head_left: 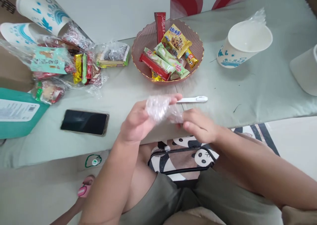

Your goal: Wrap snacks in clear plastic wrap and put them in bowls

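Crumpled clear plastic wrap (158,108) bunches between my hands above the front edge of the cloth-covered table. My left hand (138,121) has its fingers curled round the larger bunch. My right hand (199,123) pinches the thinner end of the same plastic. Just behind them lies a white plastic stick (195,99), partly hidden by my left fingertips. A pink scalloped bowl (141,58) with several wrapped snacks stands beyond my hands.
A black phone (84,122) lies to the left, near a teal package (19,114). Bagged snacks (51,60) and paper cups (46,12) are at the back left. Another paper cup (232,53) with plastic at its rim stands right. A panda-print bag (183,157) is below the table edge.
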Action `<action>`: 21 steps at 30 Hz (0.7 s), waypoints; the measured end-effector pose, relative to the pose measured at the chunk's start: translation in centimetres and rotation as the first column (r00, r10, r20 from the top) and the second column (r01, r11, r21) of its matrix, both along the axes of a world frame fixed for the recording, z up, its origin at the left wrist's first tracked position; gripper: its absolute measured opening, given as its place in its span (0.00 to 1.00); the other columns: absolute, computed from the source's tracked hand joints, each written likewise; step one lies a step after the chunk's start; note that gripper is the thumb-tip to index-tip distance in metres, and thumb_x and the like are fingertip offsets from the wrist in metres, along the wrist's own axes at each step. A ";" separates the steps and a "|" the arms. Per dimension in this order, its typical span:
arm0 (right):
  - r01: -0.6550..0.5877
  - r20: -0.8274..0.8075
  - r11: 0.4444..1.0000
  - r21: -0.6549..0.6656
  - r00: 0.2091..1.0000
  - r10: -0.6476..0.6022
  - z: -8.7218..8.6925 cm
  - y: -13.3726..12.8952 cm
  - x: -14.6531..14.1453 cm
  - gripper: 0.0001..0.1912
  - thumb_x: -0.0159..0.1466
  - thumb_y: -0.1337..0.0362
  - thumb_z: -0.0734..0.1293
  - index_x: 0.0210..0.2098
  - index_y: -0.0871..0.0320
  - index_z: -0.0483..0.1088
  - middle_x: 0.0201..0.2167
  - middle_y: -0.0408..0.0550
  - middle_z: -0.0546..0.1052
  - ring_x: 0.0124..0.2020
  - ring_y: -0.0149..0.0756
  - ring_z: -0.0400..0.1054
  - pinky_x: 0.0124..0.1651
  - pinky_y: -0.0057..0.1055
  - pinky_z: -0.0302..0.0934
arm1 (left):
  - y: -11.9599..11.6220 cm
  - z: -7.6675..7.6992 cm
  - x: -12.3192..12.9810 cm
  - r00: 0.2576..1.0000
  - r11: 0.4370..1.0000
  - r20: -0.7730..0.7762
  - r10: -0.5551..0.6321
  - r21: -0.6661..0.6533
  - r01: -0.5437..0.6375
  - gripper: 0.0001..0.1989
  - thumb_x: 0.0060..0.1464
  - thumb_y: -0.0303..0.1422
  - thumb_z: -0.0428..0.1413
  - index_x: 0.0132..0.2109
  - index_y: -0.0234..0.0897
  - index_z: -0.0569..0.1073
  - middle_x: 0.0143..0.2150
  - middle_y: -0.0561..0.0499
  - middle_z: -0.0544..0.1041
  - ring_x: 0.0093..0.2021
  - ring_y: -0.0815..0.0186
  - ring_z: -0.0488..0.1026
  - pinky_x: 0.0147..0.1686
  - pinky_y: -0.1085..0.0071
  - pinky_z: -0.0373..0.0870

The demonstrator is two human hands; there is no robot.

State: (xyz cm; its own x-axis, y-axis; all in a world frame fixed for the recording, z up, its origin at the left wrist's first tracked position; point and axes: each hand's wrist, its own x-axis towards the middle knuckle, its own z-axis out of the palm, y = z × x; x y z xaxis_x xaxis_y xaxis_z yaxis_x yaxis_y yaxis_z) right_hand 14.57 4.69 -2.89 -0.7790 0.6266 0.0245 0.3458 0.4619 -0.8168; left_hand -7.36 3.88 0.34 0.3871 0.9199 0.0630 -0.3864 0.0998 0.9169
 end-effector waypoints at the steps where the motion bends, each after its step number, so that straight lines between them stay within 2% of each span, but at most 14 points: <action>1: -0.067 -0.021 0.998 -0.017 0.998 0.067 0.0 -0.2 -0.3 0.30 0.74 0.44 0.52 0.35 0.60 0.72 0.26 0.49 0.75 0.27 0.34 0.66 0.33 0.32 0.56 | 0.1 -0.2 0.0 0.998 0.998 -0.001 0.058 -0.030 -0.058 0.19 0.58 0.50 0.59 0.47 0.46 0.86 0.56 0.49 0.84 0.66 0.48 0.74 0.70 0.49 0.66; 4: -0.155 -0.047 0.988 -0.023 0.987 0.154 0.3 -0.8 -1.2 0.15 0.71 0.55 0.59 0.39 0.58 0.72 0.27 0.45 0.75 0.26 0.32 0.64 0.32 0.30 0.54 | 0.4 -0.9 0.0 0.978 0.996 -0.189 0.085 0.010 -0.084 0.18 0.53 0.35 0.60 0.49 0.44 0.85 0.58 0.50 0.83 0.66 0.51 0.74 0.71 0.53 0.65; 7: -0.153 -0.077 0.988 0.026 0.985 0.154 0.6 -1.1 -1.4 0.09 0.67 0.67 0.58 0.34 0.57 0.69 0.27 0.44 0.75 0.27 0.31 0.63 0.33 0.29 0.55 | 0.6 -1.6 0.0 0.858 0.995 -0.512 0.049 0.096 0.000 0.23 0.51 0.26 0.57 0.54 0.43 0.82 0.60 0.50 0.82 0.63 0.56 0.75 0.67 0.58 0.69; 9: -0.119 -0.129 0.992 0.030 0.984 0.121 0.8 -1.0 -1.2 0.09 0.66 0.70 0.59 0.31 0.56 0.66 0.25 0.42 0.71 0.25 0.29 0.61 0.32 0.29 0.54 | 0.6 -1.9 0.0 0.756 0.983 -0.652 0.064 0.170 0.064 0.18 0.58 0.28 0.56 0.53 0.41 0.82 0.56 0.48 0.82 0.56 0.58 0.78 0.59 0.60 0.73; 12: -0.064 -0.158 0.998 0.028 0.985 0.068 1.2 -0.6 -0.4 0.10 0.65 0.71 0.59 0.27 0.56 0.62 0.20 0.38 0.65 0.21 0.26 0.55 0.29 0.28 0.51 | 0.7 -2.3 0.0 0.680 0.944 -0.726 0.102 0.287 0.165 0.11 0.64 0.36 0.57 0.47 0.40 0.83 0.44 0.46 0.79 0.45 0.62 0.77 0.48 0.64 0.75; 14: -0.006 -0.138 1.000 0.016 0.990 0.008 1.3 -0.3 0.0 0.09 0.64 0.71 0.59 0.28 0.56 0.62 0.19 0.38 0.64 0.20 0.26 0.54 0.28 0.28 0.50 | 0.7 -2.5 0.1 0.642 0.925 -0.748 0.168 0.345 0.159 0.09 0.63 0.38 0.59 0.43 0.41 0.83 0.43 0.46 0.74 0.46 0.61 0.74 0.50 0.62 0.75; 16: 0.096 -0.106 0.995 -0.003 0.990 -0.096 1.3 0.1 0.4 0.07 0.64 0.70 0.59 0.30 0.56 0.64 0.20 0.38 0.66 0.21 0.26 0.57 0.29 0.28 0.52 | 0.6 -2.5 0.2 0.600 0.925 -0.769 0.222 0.361 0.120 0.08 0.61 0.38 0.61 0.38 0.41 0.84 0.50 0.45 0.71 0.52 0.58 0.72 0.58 0.57 0.73; 18: 0.214 -0.054 0.977 -0.003 0.975 -0.213 1.0 0.4 0.6 0.06 0.64 0.68 0.59 0.33 0.56 0.66 0.21 0.39 0.68 0.22 0.28 0.59 0.31 0.29 0.54 | 0.6 -2.4 0.3 0.609 0.940 -0.770 0.190 0.322 0.114 0.10 0.60 0.38 0.63 0.32 0.40 0.83 0.59 0.44 0.69 0.60 0.55 0.70 0.65 0.53 0.68; 21: 0.290 0.041 0.957 0.017 0.956 -0.290 0.5 0.7 0.5 0.05 0.62 0.68 0.60 0.32 0.56 0.67 0.23 0.42 0.69 0.25 0.31 0.60 0.33 0.31 0.54 | 0.5 -2.1 0.4 0.735 0.956 -0.672 0.093 0.268 0.123 0.18 0.60 0.44 0.63 0.26 0.39 0.81 0.70 0.47 0.64 0.67 0.51 0.67 0.71 0.52 0.62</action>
State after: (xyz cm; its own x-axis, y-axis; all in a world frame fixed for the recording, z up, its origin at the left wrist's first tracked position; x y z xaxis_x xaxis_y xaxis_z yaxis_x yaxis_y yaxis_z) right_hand 15.09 5.36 -2.43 -0.5643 0.8256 0.0030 0.5004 0.3449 -0.7941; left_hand -6.99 4.43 -1.79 0.4400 0.8975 0.0298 0.3398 -0.1972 0.9196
